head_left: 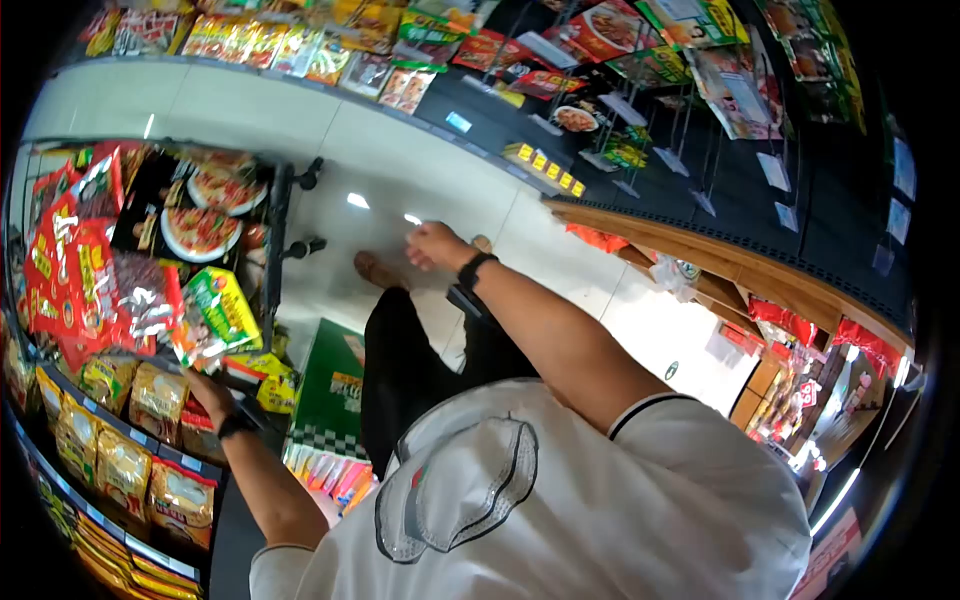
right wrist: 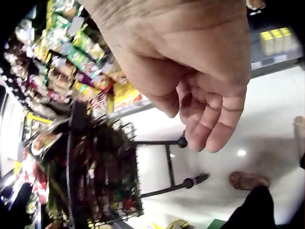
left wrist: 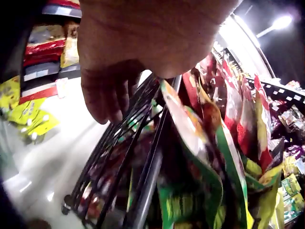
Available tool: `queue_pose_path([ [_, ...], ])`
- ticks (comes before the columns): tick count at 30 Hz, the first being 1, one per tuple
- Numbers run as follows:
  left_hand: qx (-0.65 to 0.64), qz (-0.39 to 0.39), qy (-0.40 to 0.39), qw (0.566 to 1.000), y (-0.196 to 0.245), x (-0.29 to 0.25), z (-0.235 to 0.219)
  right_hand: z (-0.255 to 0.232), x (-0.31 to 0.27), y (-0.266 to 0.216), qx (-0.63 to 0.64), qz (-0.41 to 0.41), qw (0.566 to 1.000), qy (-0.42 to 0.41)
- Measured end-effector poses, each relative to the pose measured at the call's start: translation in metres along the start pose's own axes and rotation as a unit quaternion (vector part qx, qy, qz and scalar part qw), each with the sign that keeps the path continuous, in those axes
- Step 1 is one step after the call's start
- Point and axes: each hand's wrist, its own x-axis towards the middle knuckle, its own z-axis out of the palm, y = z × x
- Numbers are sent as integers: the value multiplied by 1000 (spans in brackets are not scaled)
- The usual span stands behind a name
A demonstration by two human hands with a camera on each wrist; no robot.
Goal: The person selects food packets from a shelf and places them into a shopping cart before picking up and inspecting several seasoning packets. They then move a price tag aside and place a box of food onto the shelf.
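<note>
A wire shopping cart [head_left: 276, 260] [left wrist: 151, 183] [right wrist: 71, 162] stands at the left in the head view, heaped with packets. My left hand [head_left: 208, 398] [left wrist: 143, 43] is at its near rim, the fingers bent down over the outer side of the wires; the thumb's hold is hidden. Right beside that hand, a green and yellow packet [head_left: 218, 318] leans upright in the cart. My right hand [head_left: 436, 248] [right wrist: 190, 76] hangs in the air over the floor with loosely curled fingers and holds nothing.
Shelves of packaged food [head_left: 400, 50] run along the top and the lower left [head_left: 125, 470]. A green box [head_left: 325, 390] and yellow packets [head_left: 277, 384] lie near my legs. Two cart wheels [head_left: 312, 172] stick out towards my feet on the tiled floor [head_left: 330, 240].
</note>
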Motion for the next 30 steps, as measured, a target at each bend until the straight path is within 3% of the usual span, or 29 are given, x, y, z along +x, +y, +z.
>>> queue_pose_path([
  [1,-40,-48,27,998,22,-67,45,-28,-9,14,24,24,998,43],
  [3,-57,-85,-56,993,-39,-68,25,-90,-20,53,82,20,994,68],
  [4,-130,-83,-214,965,-82,-44,-6,-117,-30,62,82,14,993,79],
  [5,-111,-104,-111,982,-81,-79,21,-143,-40,68,81,6,993,90],
  [7,-156,-130,-75,976,-86,-111,45,-185,-63,65,115,-3,987,110],
  [8,-186,-124,-114,968,-99,-107,42,-204,-78,59,115,-16,985,128],
  [9,-194,-156,-23,968,-94,-121,60,-224,-90,55,115,-28,982,145],
  [11,-175,-159,-149,960,-113,-113,53,-265,-97,50,106,-62,978,171],
  [14,32,-97,-91,991,-102,-177,112,-318,-95,37,86,-106,963,233],
  [15,-26,-148,-158,976,-126,-161,117,-332,-94,30,75,-117,957,256],
  [19,183,-137,-200,953,-127,-242,208,-399,-41,43,12,-203,923,326],
  [20,214,-147,-252,932,-130,-252,228,-413,-25,48,-6,-235,908,346],
  [23,288,-161,-348,877,-140,-283,276,-424,-37,18,-132,-302,822,465],
  [24,243,-209,-397,860,-168,-266,279,-437,-37,12,-170,-256,841,445],
  [26,266,-207,-412,847,-176,-272,300,-456,-29,3,-259,-248,784,506],
  [27,322,-145,-388,851,-157,-305,317,-464,-26,0,-303,-241,752,533],
  [30,344,-105,-380,852,-162,-315,331,-485,-30,-15,-323,-200,761,525],
])
